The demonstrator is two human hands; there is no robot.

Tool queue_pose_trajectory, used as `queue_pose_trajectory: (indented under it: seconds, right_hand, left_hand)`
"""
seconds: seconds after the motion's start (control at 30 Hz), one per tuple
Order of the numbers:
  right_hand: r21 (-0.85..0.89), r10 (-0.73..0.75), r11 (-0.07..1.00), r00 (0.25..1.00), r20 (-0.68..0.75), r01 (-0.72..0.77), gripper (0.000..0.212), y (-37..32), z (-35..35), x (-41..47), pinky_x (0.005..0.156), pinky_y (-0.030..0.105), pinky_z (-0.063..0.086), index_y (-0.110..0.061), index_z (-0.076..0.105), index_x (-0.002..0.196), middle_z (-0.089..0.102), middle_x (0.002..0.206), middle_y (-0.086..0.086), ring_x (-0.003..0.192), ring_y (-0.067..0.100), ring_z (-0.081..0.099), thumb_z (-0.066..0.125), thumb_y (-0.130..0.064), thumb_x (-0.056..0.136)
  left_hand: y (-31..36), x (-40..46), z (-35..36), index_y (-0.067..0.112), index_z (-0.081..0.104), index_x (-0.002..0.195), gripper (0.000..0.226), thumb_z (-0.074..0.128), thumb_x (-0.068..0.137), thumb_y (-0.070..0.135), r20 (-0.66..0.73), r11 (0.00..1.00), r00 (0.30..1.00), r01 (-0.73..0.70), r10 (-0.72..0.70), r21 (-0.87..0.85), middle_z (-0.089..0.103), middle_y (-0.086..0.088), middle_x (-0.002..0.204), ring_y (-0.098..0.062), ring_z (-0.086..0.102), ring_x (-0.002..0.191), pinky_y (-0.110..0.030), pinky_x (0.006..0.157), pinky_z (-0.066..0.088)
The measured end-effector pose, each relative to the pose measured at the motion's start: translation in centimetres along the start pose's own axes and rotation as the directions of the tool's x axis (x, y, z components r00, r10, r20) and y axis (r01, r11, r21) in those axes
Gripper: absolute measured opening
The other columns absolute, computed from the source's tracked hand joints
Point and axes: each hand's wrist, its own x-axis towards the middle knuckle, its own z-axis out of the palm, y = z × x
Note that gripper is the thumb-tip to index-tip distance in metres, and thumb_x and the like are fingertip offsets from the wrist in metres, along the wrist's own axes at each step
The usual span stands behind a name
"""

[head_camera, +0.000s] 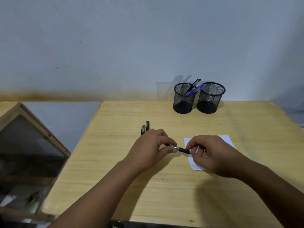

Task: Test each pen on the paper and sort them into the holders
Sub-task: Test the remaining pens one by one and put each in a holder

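Both hands pinch one pen (181,149): left hand (148,150) at its left end, right hand (212,155) at its tip, lying left-right above the paper (228,139); no writing legible.

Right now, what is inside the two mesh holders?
The left holder has a black pen and a blue pen. The right holder looks empty.
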Motion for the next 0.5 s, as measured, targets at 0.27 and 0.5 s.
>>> queue_pose_trajectory:
  seconds: [0.27,0.5]
  right_hand:
    - [-0.135,-0.230,0.967,0.967,-0.113,0.215,0.004,2.6,-0.6,-2.2,0.061,0.015,0.043,-0.024,0.070,0.089,0.066,0.076,-0.015,0.071,0.007,0.057,0.069,-0.024,0.085]
    - [-0.074,-0.196,0.980,0.935,-0.297,0.182,0.004,3.2,0.3,-2.7,0.045,0.027,0.046,-0.028,0.072,0.079,0.064,0.061,-0.019,0.051,0.009,0.053,0.073,-0.031,0.082]
  left_hand:
    - [3.7,-0.2,4.1,0.033,0.074,0.102,0.015,0.065,0.091,0.039,-0.071,0.993,0.997,0.002,-0.010,-0.121,0.062,0.014,0.088,-0.011,0.054,0.086,-0.029,0.074,0.046]
    - [4.6,0.3,5.1,0.035,0.075,0.100,0.012,0.066,0.091,0.036,-0.106,0.972,0.992,0.043,-0.069,-0.232,0.056,0.014,0.083,-0.011,0.055,0.084,-0.029,0.072,0.047]
